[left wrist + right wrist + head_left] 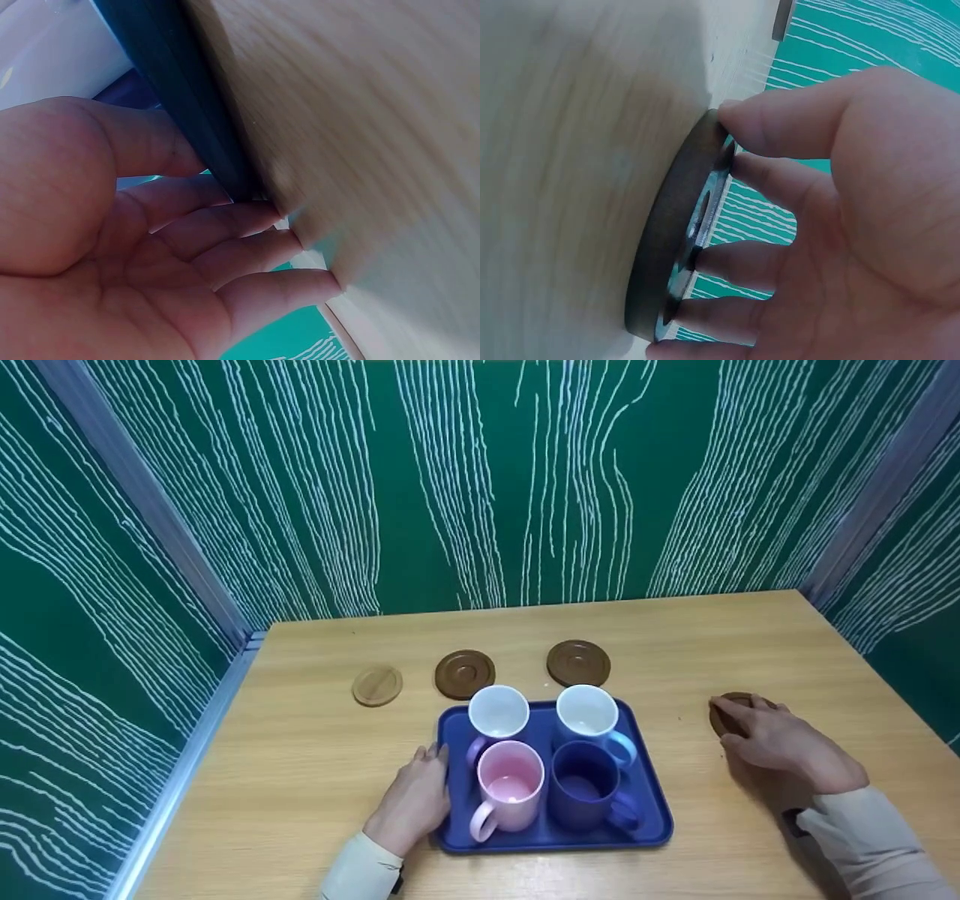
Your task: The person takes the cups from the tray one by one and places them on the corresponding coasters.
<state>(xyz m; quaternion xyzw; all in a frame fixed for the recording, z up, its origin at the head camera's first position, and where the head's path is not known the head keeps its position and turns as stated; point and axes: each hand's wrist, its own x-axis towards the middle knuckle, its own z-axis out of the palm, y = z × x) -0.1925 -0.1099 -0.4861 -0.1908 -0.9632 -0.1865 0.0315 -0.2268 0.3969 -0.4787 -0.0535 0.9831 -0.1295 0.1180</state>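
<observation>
Right wrist view: we are seeing a dark brown coaster (664,225) lying flat on the wooden table (300,802), towards the right side, beneath the right hand (780,741). That hand is spreading wide over it, the fairly straight fingers touching the coaster and the thumb touching its rim. Farther left, the left hand (417,795) is resting at the left rim of the blue tray (655,806), its fingers loosely extended. On that tray we are looking at four upright mugs: the pink mug (513,806) and the dark blue mug (583,810) are standing nearer us, while the purple-handled mug (499,712) and the light-blue-handled mug (587,712) are standing behind, both white inside. Beyond, the pale coaster (377,685), the middle brown coaster (465,675) and the far brown coaster (578,664) are lying on the table. Green walls (420,547) with wavy white lines are rising around us.
</observation>
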